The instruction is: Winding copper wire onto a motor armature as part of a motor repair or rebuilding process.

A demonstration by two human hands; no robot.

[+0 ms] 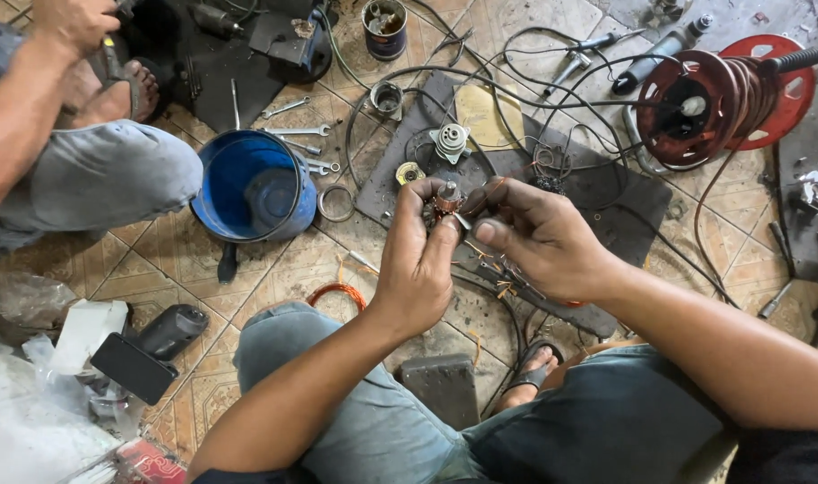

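Left hand (415,260): curled around a small motor rotor (446,198), fingers clenched on its sides from the left, thumb pressed up along its near side.
Right hand (539,235): closed in from the right, thumb and forefinger pinched together at the rotor's side, fingertips touching the copper part; whether gripping wire or the rotor itself, cannot tell.
Motor rotor: upright between both sets of fingertips, grey shaft end poking out above them, copper band just below; held over the near left part of the dark mat (606,193).
Dark mat: spread on the tiled floor (203,269), carrying a pale gear-like part (451,140) near its far left corner and a round brass piece (410,173) at its left edge.
Blue bucket (253,185): on the floor, left of the mat, tipped with its mouth toward the camera.
Wrenches (299,133): on the tiles just beyond the bucket.
Red spool (709,99): at the mat's far right corner, wound with copper wire.
Copper wire coil (337,292): on the floor, just below the left wrist.
Other person's arm (23,99): at the far left, well apart from the rotor.
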